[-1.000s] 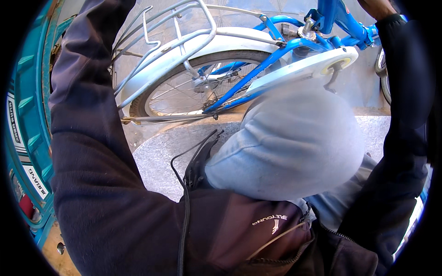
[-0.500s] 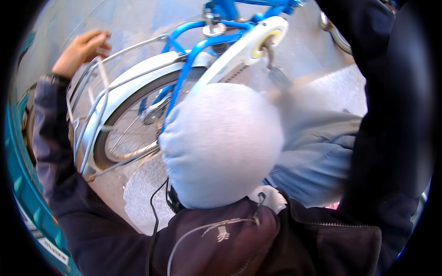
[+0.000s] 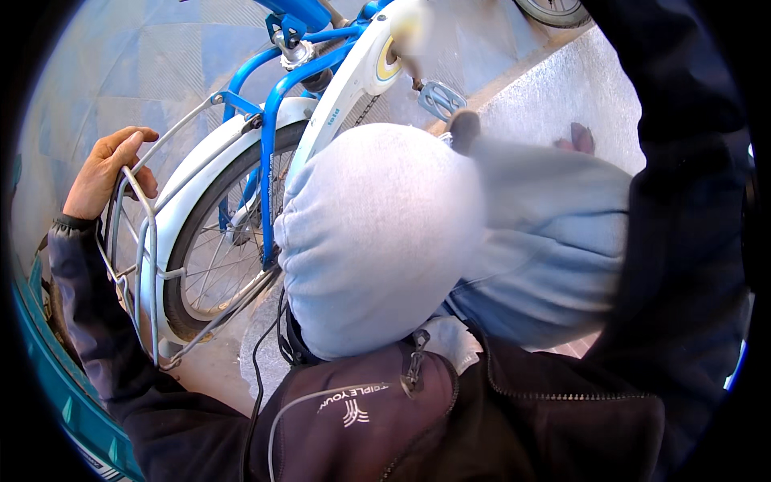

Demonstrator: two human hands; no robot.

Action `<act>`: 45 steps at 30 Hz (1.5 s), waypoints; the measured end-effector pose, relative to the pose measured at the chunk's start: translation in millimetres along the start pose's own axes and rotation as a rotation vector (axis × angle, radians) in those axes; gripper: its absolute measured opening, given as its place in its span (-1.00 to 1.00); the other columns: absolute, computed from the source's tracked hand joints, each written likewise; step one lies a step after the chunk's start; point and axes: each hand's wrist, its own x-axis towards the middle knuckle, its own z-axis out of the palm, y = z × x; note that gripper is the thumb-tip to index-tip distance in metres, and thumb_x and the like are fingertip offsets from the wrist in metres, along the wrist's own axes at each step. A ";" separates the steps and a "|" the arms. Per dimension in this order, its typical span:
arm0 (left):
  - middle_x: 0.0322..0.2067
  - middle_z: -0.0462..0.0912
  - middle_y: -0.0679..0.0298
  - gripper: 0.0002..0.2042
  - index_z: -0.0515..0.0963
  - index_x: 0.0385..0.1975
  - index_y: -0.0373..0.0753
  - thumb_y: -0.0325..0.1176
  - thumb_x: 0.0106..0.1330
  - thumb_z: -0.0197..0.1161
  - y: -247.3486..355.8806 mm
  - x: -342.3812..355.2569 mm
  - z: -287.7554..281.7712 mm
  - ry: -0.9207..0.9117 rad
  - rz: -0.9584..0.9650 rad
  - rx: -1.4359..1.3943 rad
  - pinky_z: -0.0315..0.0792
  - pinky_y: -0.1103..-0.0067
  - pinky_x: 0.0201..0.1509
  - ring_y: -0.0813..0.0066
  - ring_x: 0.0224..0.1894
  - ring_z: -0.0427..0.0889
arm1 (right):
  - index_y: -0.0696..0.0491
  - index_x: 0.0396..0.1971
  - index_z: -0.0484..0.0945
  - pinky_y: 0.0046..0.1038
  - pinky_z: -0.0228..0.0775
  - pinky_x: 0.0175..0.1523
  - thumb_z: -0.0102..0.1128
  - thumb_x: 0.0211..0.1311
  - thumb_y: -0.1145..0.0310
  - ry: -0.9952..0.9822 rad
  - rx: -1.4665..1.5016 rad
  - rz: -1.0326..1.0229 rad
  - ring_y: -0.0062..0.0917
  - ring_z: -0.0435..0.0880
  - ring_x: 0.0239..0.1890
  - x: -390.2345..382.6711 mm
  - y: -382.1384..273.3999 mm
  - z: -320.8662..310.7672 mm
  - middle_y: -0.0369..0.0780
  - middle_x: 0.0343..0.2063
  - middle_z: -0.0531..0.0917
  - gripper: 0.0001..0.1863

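Observation:
My left hand [image 3: 112, 173] is at the rear end of a bicycle's grey metal luggage rack [image 3: 151, 241], its fingers curled around a rail. Beneath the rack are a white mudguard [image 3: 173, 217] and the spoked rear wheel [image 3: 205, 269]. The bicycle's blue frame [image 3: 277, 136], white chain guard [image 3: 341, 96] and grey pedal [image 3: 441, 100] lie farther to the right. On the right side my dark sleeve [image 3: 683, 185] reaches up to the upper edge, and the right hand is out of the picture.
A large pale rounded cloth shape [image 3: 385, 241], apparently my bent knee, hides part of the bicycle. Blue denim [image 3: 546, 257] lies beside it. A teal container [image 3: 60, 386] stands at the lower left. Another wheel [image 3: 556, 6] shows at the top. Something dark red [image 3: 577, 138] lies on the pale floor.
My left hand has come down from above the rack and closed on its rail. The bicycle appears farther left and higher in the view, and the pedal is sharper.

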 end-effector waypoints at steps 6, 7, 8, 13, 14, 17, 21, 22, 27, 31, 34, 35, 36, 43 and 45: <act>-0.62 0.62 0.21 -0.54 0.43 -0.01 -0.34 -0.02 0.45 -0.11 0.4 2.1 4.6 0.018 -0.049 0.012 0.53 0.68 -0.46 0.53 -0.60 0.64 | 0.18 -0.29 0.56 -0.53 0.32 -0.51 0.00 0.28 0.25 0.000 -0.037 0.030 -0.55 0.63 -0.46 11.6 7.7 4.6 -0.19 -0.39 0.70 -0.71; -0.61 0.62 0.20 -0.54 0.43 -0.01 -0.35 -0.02 0.45 -0.11 2.3 -0.9 4.1 0.044 -0.067 0.038 0.53 0.68 -0.45 0.52 -0.58 0.65 | 0.18 -0.29 0.56 -0.53 0.32 -0.51 0.01 0.28 0.25 -0.011 -0.046 0.029 -0.55 0.63 -0.46 14.1 6.3 6.8 -0.19 -0.39 0.70 -0.71; -0.54 0.63 0.18 -0.52 0.42 0.02 -0.34 -0.01 0.44 -0.10 6.3 -4.4 2.5 0.030 -0.060 0.033 0.56 0.68 -0.39 0.49 -0.51 0.67 | 0.18 -0.29 0.56 -0.53 0.32 -0.51 0.01 0.28 0.24 -0.014 -0.053 0.029 -0.55 0.63 -0.47 15.1 3.3 6.9 -0.19 -0.40 0.70 -0.71; -0.43 0.63 0.14 -0.49 0.39 0.09 -0.29 0.05 0.42 -0.06 -2.2 -9.8 -4.1 0.175 -0.010 0.189 0.57 0.68 -0.28 0.47 -0.42 0.70 | 0.18 -0.28 0.55 -0.52 0.34 -0.50 0.01 0.28 0.24 -0.028 -0.070 0.017 -0.56 0.64 -0.48 24.4 -9.4 11.9 -0.19 -0.40 0.70 -0.70; -0.40 0.65 0.15 -0.49 0.39 0.09 -0.26 0.06 0.41 -0.06 -12.4 -8.1 -4.6 0.220 0.040 0.194 0.59 0.69 -0.33 0.49 -0.43 0.70 | 0.18 -0.28 0.55 -0.52 0.34 -0.50 0.01 0.28 0.23 -0.038 -0.073 0.013 -0.56 0.64 -0.48 25.8 -12.4 14.7 -0.19 -0.41 0.70 -0.70; -0.36 0.65 0.14 -0.49 0.39 0.09 -0.25 0.07 0.40 -0.05 -22.5 -20.0 -9.7 0.242 -0.015 0.181 0.61 0.68 -0.40 0.51 -0.46 0.71 | 0.18 -0.27 0.54 -0.51 0.35 -0.49 0.02 0.28 0.23 -0.053 -0.087 -0.017 -0.56 0.64 -0.49 34.2 -22.8 24.5 -0.19 -0.41 0.70 -0.70; -0.33 0.66 0.16 -0.48 0.41 0.08 -0.24 0.09 0.37 -0.01 -29.0 -21.2 -8.3 0.257 -0.012 0.158 0.62 0.69 -0.44 0.51 -0.46 0.71 | 0.18 -0.26 0.54 -0.51 0.36 -0.48 0.02 0.28 0.22 -0.074 -0.118 -0.042 -0.56 0.64 -0.50 40.8 -29.7 27.8 -0.19 -0.42 0.70 -0.70; -0.33 0.66 0.17 -0.48 0.41 0.08 -0.24 0.09 0.37 -0.01 -27.3 -19.2 -10.9 0.266 -0.057 0.164 0.63 0.67 -0.42 0.52 -0.47 0.71 | 0.19 -0.26 0.54 -0.51 0.36 -0.48 0.02 0.28 0.22 -0.073 -0.127 -0.045 -0.56 0.64 -0.50 41.5 -30.2 27.8 -0.19 -0.42 0.70 -0.70; -0.31 0.66 0.23 -0.53 0.44 0.07 -0.16 0.07 0.38 -0.01 -19.5 -21.7 -18.7 0.356 -0.064 0.267 0.53 0.70 -0.38 0.56 -0.35 0.68 | 0.19 -0.25 0.53 -0.50 0.37 -0.47 0.03 0.28 0.21 -0.048 -0.172 -0.073 -0.56 0.64 -0.52 54.0 -35.9 24.8 -0.19 -0.43 0.70 -0.69; -0.30 0.65 0.27 -0.60 0.45 0.04 -0.17 -0.01 0.39 0.03 19.3 -18.2 -23.0 0.461 -0.087 0.013 0.54 0.68 -0.27 0.56 -0.29 0.68 | 0.19 -0.28 0.52 -0.56 0.31 -0.56 0.05 0.28 0.23 -0.069 -0.002 -0.115 -0.60 0.61 -0.57 83.6 -19.4 16.3 -0.18 -0.47 0.69 -0.71; -0.28 0.65 0.26 -0.62 0.45 0.02 -0.22 -0.07 0.40 0.05 43.3 -16.6 -24.4 0.565 0.007 -0.015 0.53 0.63 -0.23 0.52 -0.25 0.67 | 0.17 -0.33 0.50 -0.58 0.28 -0.62 0.05 0.28 0.26 -0.098 0.135 -0.148 -0.61 0.59 -0.61 102.3 -19.0 16.9 -0.19 -0.50 0.68 -0.75; -0.28 0.65 0.26 -0.63 0.45 0.02 -0.23 -0.09 0.41 0.04 52.2 -14.9 -19.8 0.597 0.036 -0.002 0.52 0.62 -0.21 0.50 -0.24 0.67 | 0.17 -0.33 0.50 -0.59 0.28 -0.61 0.05 0.27 0.26 -0.097 0.140 -0.145 -0.61 0.60 -0.60 103.2 -21.7 19.1 -0.19 -0.50 0.68 -0.75; -0.27 0.65 0.25 -0.66 0.45 0.02 -0.23 -0.14 0.42 0.04 57.6 -12.7 -18.5 0.595 0.049 -0.006 0.51 0.61 -0.18 0.49 -0.21 0.66 | 0.17 -0.33 0.50 -0.59 0.28 -0.61 0.06 0.27 0.25 -0.111 0.156 -0.156 -0.61 0.61 -0.59 103.8 -25.5 20.0 -0.19 -0.50 0.68 -0.74; -0.17 0.62 0.20 -0.68 0.45 0.03 -0.30 -0.24 0.39 0.10 113.8 -9.3 27.6 0.603 0.176 -0.123 0.48 0.55 -0.09 0.43 -0.09 0.62 | 0.20 -0.24 0.53 -0.63 0.40 -0.42 -0.02 0.39 0.27 -0.123 0.117 -0.282 -0.62 0.61 -0.60 84.4 -65.2 29.8 -0.21 -0.55 0.65 -0.72; -0.16 0.61 0.20 -0.66 0.44 0.04 -0.28 -0.23 0.38 0.11 127.9 -1.3 45.0 0.593 0.197 -0.123 0.47 0.56 -0.08 0.45 -0.06 0.60 | 0.20 -0.25 0.54 -0.64 0.38 -0.44 -0.05 0.41 0.28 -0.135 0.154 -0.301 -0.63 0.61 -0.62 80.6 -61.2 28.4 -0.20 -0.56 0.65 -0.72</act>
